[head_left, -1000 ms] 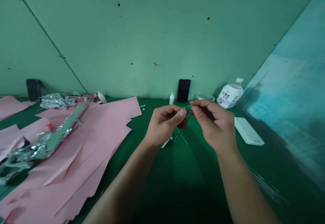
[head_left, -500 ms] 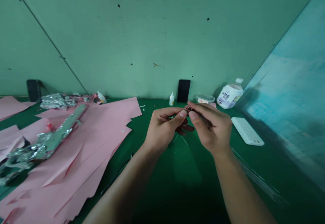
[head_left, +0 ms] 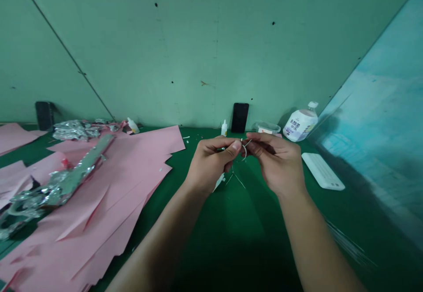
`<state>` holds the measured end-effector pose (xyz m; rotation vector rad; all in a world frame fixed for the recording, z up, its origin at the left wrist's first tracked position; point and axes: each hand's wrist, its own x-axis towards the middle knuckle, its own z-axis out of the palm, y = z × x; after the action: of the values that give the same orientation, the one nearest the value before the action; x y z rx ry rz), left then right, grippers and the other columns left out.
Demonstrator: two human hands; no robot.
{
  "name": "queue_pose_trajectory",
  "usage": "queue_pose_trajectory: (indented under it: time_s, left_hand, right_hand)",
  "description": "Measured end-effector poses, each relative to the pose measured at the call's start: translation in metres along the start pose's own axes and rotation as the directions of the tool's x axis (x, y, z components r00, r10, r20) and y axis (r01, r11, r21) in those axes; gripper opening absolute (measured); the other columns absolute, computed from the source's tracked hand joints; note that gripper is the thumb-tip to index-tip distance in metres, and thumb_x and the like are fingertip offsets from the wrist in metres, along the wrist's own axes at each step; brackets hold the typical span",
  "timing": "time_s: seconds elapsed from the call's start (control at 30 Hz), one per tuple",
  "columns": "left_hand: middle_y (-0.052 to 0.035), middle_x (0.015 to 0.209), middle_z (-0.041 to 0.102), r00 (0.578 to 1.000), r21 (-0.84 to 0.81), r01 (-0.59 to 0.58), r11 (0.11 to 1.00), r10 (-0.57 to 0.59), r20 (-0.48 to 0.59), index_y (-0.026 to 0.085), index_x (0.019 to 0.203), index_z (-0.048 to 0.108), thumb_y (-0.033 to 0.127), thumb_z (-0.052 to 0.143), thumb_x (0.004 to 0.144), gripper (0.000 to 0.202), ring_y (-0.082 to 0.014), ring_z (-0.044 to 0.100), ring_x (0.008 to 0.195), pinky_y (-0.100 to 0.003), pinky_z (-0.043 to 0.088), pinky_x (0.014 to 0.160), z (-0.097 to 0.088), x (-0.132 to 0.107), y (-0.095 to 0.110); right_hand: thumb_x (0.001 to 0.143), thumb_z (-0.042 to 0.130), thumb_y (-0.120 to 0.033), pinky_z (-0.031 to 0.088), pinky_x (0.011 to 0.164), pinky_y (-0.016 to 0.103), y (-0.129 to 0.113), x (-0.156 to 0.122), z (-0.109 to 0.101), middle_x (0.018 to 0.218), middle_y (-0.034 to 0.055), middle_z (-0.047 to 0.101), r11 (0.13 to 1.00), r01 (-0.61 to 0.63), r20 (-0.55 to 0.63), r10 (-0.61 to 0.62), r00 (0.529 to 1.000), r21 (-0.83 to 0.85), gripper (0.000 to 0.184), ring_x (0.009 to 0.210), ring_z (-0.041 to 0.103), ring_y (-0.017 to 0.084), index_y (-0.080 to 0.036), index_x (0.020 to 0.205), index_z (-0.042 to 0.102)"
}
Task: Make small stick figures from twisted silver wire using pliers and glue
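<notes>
In the middle of the head view, my left hand [head_left: 213, 162] pinches a thin, pale wire [head_left: 245, 154] between thumb and forefinger. The wire curves into a small loop with its ends crossing near the top. My right hand [head_left: 280, 159] is closed beside it, thumb and fingertips on the wire's right end. Part of the wire is hidden behind my left fingers. Below the hands, thin wire legs [head_left: 238, 181] spread in an inverted V; whether they join the loop is unclear.
Pink paper sheets [head_left: 132, 168] cover the left, with crumpled foil [head_left: 77, 129] and a foil-wrapped strip [head_left: 86, 164] on them. Behind my hands stand a glue bottle [head_left: 224, 128], a phone [head_left: 239, 117], a plastic tub [head_left: 268, 128] and a drink bottle [head_left: 300, 124]. Rightward lie a white block [head_left: 323, 171] and loose wires [head_left: 352, 243].
My right fingertips have drawn slightly apart from my left thumb, so the wire loop and its crossing ends now show between the hands. The view has shifted slightly.
</notes>
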<state>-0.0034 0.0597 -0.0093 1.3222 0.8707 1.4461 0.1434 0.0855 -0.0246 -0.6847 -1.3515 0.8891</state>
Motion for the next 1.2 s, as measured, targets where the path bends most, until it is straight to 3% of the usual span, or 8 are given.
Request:
queue_pose_trajectory:
  time_s: [0.13, 0.27, 0.5, 0.7, 0.77, 1.0, 1.2]
  left_hand:
    - [-0.0009, 0.071, 0.066, 0.987, 0.044, -0.158, 0.986, 0.159, -0.023, 0.025, 0.078, 0.078, 0.031, 0.07, 0.083, 0.011, -0.0107, 0.054, 0.061, -0.028, 0.046, 0.059, 0.001, 0.003, -0.004]
    - [-0.0026, 0.071, 0.067, 0.979, 0.034, -0.203, 0.979, 0.204, -0.027, 0.026, 0.085, 0.079, 0.034, 0.071, 0.082, 0.012, -0.015, 0.059, 0.07, -0.031, 0.05, 0.065, 0.001, 0.004, -0.006]
    - [-0.004, 0.08, 0.072, 0.967, 0.062, -0.256, 0.965, 0.256, 0.01, 0.026, 0.089, 0.079, 0.033, 0.072, 0.082, 0.012, -0.0156, 0.065, 0.074, -0.03, 0.053, 0.065, -0.002, 0.005, -0.009]
    - [-0.0036, 0.079, 0.072, 0.931, 0.096, -0.365, 0.926, 0.364, 0.032, 0.027, 0.093, 0.079, 0.028, 0.071, 0.083, 0.012, -0.0145, 0.064, 0.074, -0.028, 0.054, 0.067, -0.005, 0.006, -0.013]
    - [-0.0032, 0.081, 0.073, 0.921, 0.096, -0.389, 0.916, 0.385, 0.059, 0.028, 0.094, 0.078, 0.026, 0.07, 0.084, 0.013, -0.0135, 0.064, 0.073, -0.028, 0.054, 0.067, -0.006, 0.007, -0.012]
    - [-0.0026, 0.08, 0.073, 0.87, 0.053, -0.488, 0.871, 0.481, 0.11, 0.03, 0.097, 0.078, 0.02, 0.07, 0.084, 0.018, -0.012, 0.061, 0.07, -0.026, 0.053, 0.066, -0.008, 0.009, -0.012]
    - [-0.0029, 0.08, 0.073, 0.843, 0.051, -0.533, 0.845, 0.525, 0.116, 0.03, 0.097, 0.078, 0.018, 0.07, 0.083, 0.02, -0.0126, 0.061, 0.07, -0.027, 0.053, 0.066, -0.008, 0.009, -0.012]
  right_hand:
    - [0.077, 0.073, -0.026, 0.061, 0.065, 0.039, -0.005, -0.002, 0.005, 0.075, 0.0003, 0.072, 0.989, -0.087, -0.003, 0.088, 0.996, 0.123, 0.013, 0.066, 0.067, 0.016, -0.024, 0.09, 0.075]
    - [0.077, 0.073, -0.024, 0.061, 0.065, 0.039, -0.012, -0.005, 0.009, 0.08, 0.0019, 0.073, 0.981, -0.106, -0.053, 0.117, 0.992, 0.164, 0.01, 0.069, 0.068, 0.017, -0.023, 0.086, 0.074]
    - [0.081, 0.07, -0.025, 0.06, 0.068, 0.036, -0.004, -0.008, 0.013, 0.092, 0.0027, 0.072, 0.987, 0.146, -0.163, -0.156, 0.974, -0.072, 0.009, 0.081, 0.069, 0.018, -0.026, 0.089, 0.074]
    - [0.081, 0.071, -0.023, 0.06, 0.069, 0.036, -0.005, -0.01, 0.015, 0.092, 0.002, 0.072, 0.995, 0.083, -0.16, -0.073, 0.984, 0.056, 0.009, 0.08, 0.069, 0.018, -0.025, 0.089, 0.073]
    - [0.082, 0.07, -0.022, 0.06, 0.067, 0.035, -0.007, -0.011, 0.017, 0.092, 0.0019, 0.072, 0.993, 0.106, -0.173, -0.097, 0.98, 0.044, 0.008, 0.08, 0.069, 0.017, -0.025, 0.089, 0.073]
    - [0.08, 0.07, -0.018, 0.055, 0.061, 0.029, -0.009, -0.015, 0.024, 0.091, 0.0011, 0.069, 0.937, 0.328, -0.259, -0.349, 0.901, -0.12, 0.013, 0.077, 0.065, 0.015, -0.027, 0.088, 0.074]
    - [0.08, 0.07, -0.016, 0.057, 0.066, 0.032, -0.013, -0.02, 0.032, 0.086, -0.0003, 0.068, 0.972, 0.196, -0.311, -0.148, 0.939, 0.127, 0.018, 0.074, 0.065, 0.014, -0.027, 0.094, 0.072]
